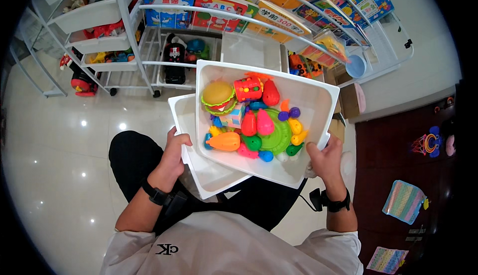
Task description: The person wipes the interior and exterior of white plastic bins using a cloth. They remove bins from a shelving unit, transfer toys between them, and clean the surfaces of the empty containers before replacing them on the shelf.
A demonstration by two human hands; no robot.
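Over my lap are two white plastic bins, one lying askew on the other. My left hand (173,154) grips the left rim of the lower bin (203,172), thumb on top; the visible part of its inside is bare. On the right, my right hand (325,158) holds the side of the upper bin (319,105). In the upper bin lie a toy hamburger (217,95), a red toy drum (248,89), a green plastic disc (278,133), an orange toy piece shaped like a carrot or gourd (226,141), and several other bright plastic toy pieces.
Ahead stands a white metal rack (220,12) with children's books. Below it are a black toy car (174,64) and a toy-filled bin (306,66). A white drawer trolley (91,17) holds toys at the left. A blue cup (356,66) hangs at the rack's right side.
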